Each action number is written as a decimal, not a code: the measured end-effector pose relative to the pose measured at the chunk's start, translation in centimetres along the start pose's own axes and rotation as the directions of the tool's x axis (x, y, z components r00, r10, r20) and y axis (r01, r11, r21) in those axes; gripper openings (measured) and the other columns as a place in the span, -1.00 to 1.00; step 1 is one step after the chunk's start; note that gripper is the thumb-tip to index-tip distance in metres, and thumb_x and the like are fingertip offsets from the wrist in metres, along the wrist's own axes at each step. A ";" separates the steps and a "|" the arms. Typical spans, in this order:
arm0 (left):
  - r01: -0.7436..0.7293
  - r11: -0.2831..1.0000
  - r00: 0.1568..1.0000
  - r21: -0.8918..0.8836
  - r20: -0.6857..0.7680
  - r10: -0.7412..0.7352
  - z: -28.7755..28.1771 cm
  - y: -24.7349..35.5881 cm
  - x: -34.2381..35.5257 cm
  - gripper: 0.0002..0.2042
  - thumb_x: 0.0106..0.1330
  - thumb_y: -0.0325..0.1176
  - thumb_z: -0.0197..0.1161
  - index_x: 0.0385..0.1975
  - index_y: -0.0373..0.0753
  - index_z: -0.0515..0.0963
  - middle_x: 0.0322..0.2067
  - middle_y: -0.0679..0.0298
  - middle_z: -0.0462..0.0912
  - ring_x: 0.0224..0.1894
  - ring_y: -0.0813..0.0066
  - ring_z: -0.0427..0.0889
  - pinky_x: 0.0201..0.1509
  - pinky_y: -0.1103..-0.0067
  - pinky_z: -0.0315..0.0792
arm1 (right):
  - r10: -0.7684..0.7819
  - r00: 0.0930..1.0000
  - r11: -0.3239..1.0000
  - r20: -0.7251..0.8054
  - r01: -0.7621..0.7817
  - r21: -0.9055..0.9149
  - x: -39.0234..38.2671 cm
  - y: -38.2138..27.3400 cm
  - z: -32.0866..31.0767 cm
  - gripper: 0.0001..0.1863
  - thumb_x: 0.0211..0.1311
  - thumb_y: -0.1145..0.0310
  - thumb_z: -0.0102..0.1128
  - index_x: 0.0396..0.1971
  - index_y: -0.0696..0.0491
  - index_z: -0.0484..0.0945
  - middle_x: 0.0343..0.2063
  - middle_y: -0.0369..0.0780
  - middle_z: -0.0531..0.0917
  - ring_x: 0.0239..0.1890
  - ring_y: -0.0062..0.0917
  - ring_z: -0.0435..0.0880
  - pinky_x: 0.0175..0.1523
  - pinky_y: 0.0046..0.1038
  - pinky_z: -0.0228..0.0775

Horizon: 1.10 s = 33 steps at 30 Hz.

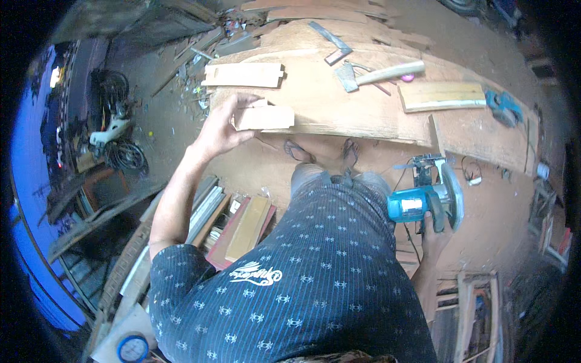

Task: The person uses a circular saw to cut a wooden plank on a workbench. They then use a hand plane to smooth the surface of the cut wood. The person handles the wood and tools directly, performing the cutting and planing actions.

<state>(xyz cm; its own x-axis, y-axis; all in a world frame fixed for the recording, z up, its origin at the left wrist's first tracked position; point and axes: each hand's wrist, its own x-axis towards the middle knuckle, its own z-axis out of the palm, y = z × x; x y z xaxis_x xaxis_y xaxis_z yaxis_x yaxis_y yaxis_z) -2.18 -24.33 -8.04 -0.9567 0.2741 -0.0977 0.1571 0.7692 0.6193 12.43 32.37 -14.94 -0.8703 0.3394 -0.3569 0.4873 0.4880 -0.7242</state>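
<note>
My left hand (225, 126) is closed around one end of a short, pale wooden block (271, 118) at the near edge of the wooden workbench (345, 118). On the bench just beyond that hand lies another pale wooden piece (242, 75) with a small tenon-like end. Low on the right, my right hand (434, 233) grips the handle of a teal circular saw (411, 204). The saw hangs beside my leg, below the bench edge, its round guard facing right. My right fingers are partly hidden behind the handle.
A hatchet (347, 78) and a try square (330, 43) lie on the bench. A wooden board (442, 97) rests near a blue tool (503, 109) at the right. Stacked boards (249, 228) lie at lower left. A two-wheeler (115, 133) stands far left.
</note>
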 end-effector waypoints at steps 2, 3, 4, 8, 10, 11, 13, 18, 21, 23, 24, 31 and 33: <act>-0.019 1.000 1.000 0.019 -0.016 0.019 -1.2 0.2 -0.4 -0.30 0.01 -0.47 0.54 0.25 -0.17 0.43 0.07 0.07 0.60 0.15 0.05 0.61 0.20 0.30 0.54 | -0.098 0.995 0.989 0.016 0.100 -0.107 -0.1 -0.7 0.1 -0.60 0.21 0.23 0.43 -0.09 0.22 0.67 -0.35 -0.10 0.69 -0.22 -0.32 0.65 0.02 -0.24 0.45; -0.017 0.998 1.000 0.054 -0.007 0.018 -1.2 -0.1 -0.4 -0.29 0.02 -0.47 0.54 0.26 -0.15 0.43 0.07 0.07 0.59 0.15 0.06 0.60 0.20 0.31 0.54 | -0.121 0.992 0.987 0.038 0.124 -0.100 0.0 -0.9 0.3 -0.58 0.21 0.25 0.42 -0.06 0.26 0.63 -0.37 -0.08 0.68 -0.21 -0.32 0.65 0.04 -0.22 0.43; -0.057 0.995 0.998 0.084 -0.028 0.060 -1.1 -0.9 -0.6 -0.29 0.03 -0.47 0.53 0.27 -0.12 0.43 0.06 0.07 0.57 0.15 0.06 0.59 0.20 0.31 0.53 | -0.131 0.990 0.986 0.048 0.135 -0.094 -0.2 -1.3 0.3 -0.58 0.21 0.27 0.42 -0.06 0.27 0.62 -0.38 -0.09 0.68 -0.24 -0.33 0.65 0.01 -0.24 0.45; 0.056 0.987 0.991 0.151 0.115 -0.074 2.8 -6.2 -1.7 -0.37 0.06 -0.42 0.51 0.22 -0.12 0.47 -0.01 0.09 0.55 0.11 -0.01 0.55 0.22 0.24 0.48 | -0.294 0.956 0.947 0.007 0.292 -0.135 -0.8 -2.1 1.3 -0.64 0.17 0.39 0.42 -0.10 0.26 0.60 -0.44 -0.19 0.66 -0.44 -0.48 0.64 -0.26 -0.38 0.49; 0.013 0.995 0.999 0.101 -0.045 -0.008 4.4 -10.7 -3.0 -0.43 0.04 -0.40 0.52 0.12 -0.17 0.51 -0.04 0.09 0.56 0.10 -0.03 0.55 0.20 0.23 0.48 | -0.121 0.985 0.989 0.125 0.109 0.099 -1.5 -2.5 1.7 -0.66 0.16 0.42 0.43 -0.11 0.25 0.60 -0.46 -0.22 0.65 -0.49 -0.53 0.62 -0.33 -0.42 0.47; 0.028 0.997 0.994 0.079 -0.105 -0.019 4.9 -13.3 -3.8 -0.45 0.02 -0.38 0.52 0.08 -0.19 0.53 -0.05 0.08 0.57 0.10 -0.03 0.56 0.19 0.23 0.48 | -0.105 0.984 0.994 0.142 0.098 0.056 -1.8 -2.9 2.0 -0.70 0.16 0.45 0.40 -0.13 0.23 0.61 -0.46 -0.21 0.65 -0.48 -0.54 0.61 -0.32 -0.40 0.47; 0.074 0.992 0.997 0.099 -0.029 -0.072 6.7 -18.4 -5.7 -0.50 0.00 -0.36 0.54 -0.02 -0.23 0.54 -0.08 0.07 0.60 0.09 -0.03 0.57 0.18 0.23 0.48 | -0.068 0.988 0.994 0.138 0.078 -0.070 -2.5 -3.7 2.5 -0.70 0.15 0.45 0.37 -0.13 0.24 0.62 -0.44 -0.20 0.67 -0.46 -0.51 0.62 -0.29 -0.37 0.49; 0.072 0.982 0.997 0.173 0.010 -0.075 12.5 -29.9 -8.6 -0.54 0.04 -0.31 0.53 -0.05 -0.25 0.55 -0.04 0.01 0.62 0.08 -0.02 0.60 0.18 0.21 0.49 | -0.197 0.971 0.954 0.135 0.222 -0.200 -4.7 -7.6 5.8 -0.63 0.12 0.43 0.34 -0.07 0.25 0.64 -0.28 -0.12 0.71 -0.21 -0.39 0.65 -0.01 -0.32 0.49; 0.249 0.958 0.968 0.144 -0.084 -0.239 14.9 -34.3 -9.6 -0.56 0.12 -0.35 0.46 0.02 -0.23 0.53 0.07 0.03 0.59 0.15 0.00 0.59 0.25 0.22 0.49 | -0.070 0.984 0.981 0.167 0.098 -0.165 -7.1 -10.4 9.7 -0.54 0.13 0.46 0.34 0.05 0.27 0.57 -0.16 -0.12 0.69 -0.13 -0.42 0.64 0.07 -0.34 0.48; 0.282 0.952 0.957 0.119 -0.109 -0.270 16.2 -35.7 -9.4 -0.55 0.14 -0.37 0.43 0.07 -0.21 0.53 0.09 0.04 0.59 0.17 0.01 0.59 0.26 0.23 0.49 | 0.006 0.983 0.978 0.184 0.033 -0.207 -7.8 -11.8 10.8 -0.48 0.13 0.48 0.34 0.12 0.29 0.51 -0.09 -0.15 0.68 -0.11 -0.44 0.63 0.09 -0.35 0.48; 0.280 0.952 0.957 0.123 -0.115 -0.267 16.3 -36.3 -9.3 -0.54 0.15 -0.38 0.42 0.09 -0.20 0.53 0.08 0.05 0.60 0.17 0.01 0.59 0.26 0.23 0.49 | -0.024 0.983 0.965 0.181 0.070 -0.254 -7.9 -12.1 11.3 -0.48 0.13 0.48 0.34 0.12 0.29 0.51 -0.09 -0.14 0.68 -0.10 -0.44 0.63 0.09 -0.35 0.48; 0.237 0.964 0.970 0.121 -0.085 -0.228 13.3 -40.1 -9.1 -0.53 0.23 -0.38 0.33 0.18 -0.16 0.51 0.06 0.08 0.63 0.14 0.07 0.60 0.25 0.24 0.49 | -0.061 0.982 0.865 0.177 0.141 -0.482 -8.2 -12.9 13.1 -0.51 0.07 0.44 0.36 0.05 0.25 0.57 -0.20 -0.11 0.68 -0.15 -0.45 0.62 0.02 -0.36 0.48; 0.274 0.953 0.962 0.129 -0.017 -0.274 13.1 -40.1 -8.6 -0.54 0.23 -0.36 0.33 0.18 -0.18 0.52 0.02 0.07 0.64 0.14 0.06 0.61 0.26 0.25 0.49 | -0.060 0.977 0.886 0.207 0.148 -0.440 -8.6 -13.9 13.8 -0.55 0.07 0.45 0.34 0.00 0.26 0.58 -0.25 -0.13 0.70 -0.17 -0.47 0.64 0.01 -0.36 0.49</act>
<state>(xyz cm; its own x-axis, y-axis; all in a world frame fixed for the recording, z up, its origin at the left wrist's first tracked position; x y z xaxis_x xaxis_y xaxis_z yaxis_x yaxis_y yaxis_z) 3.00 -49.97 -42.23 -0.9672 0.0430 -0.2503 -0.0807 0.8824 0.4634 12.17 11.61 -9.97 -0.8941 0.1360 -0.4267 0.3346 0.8362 -0.4346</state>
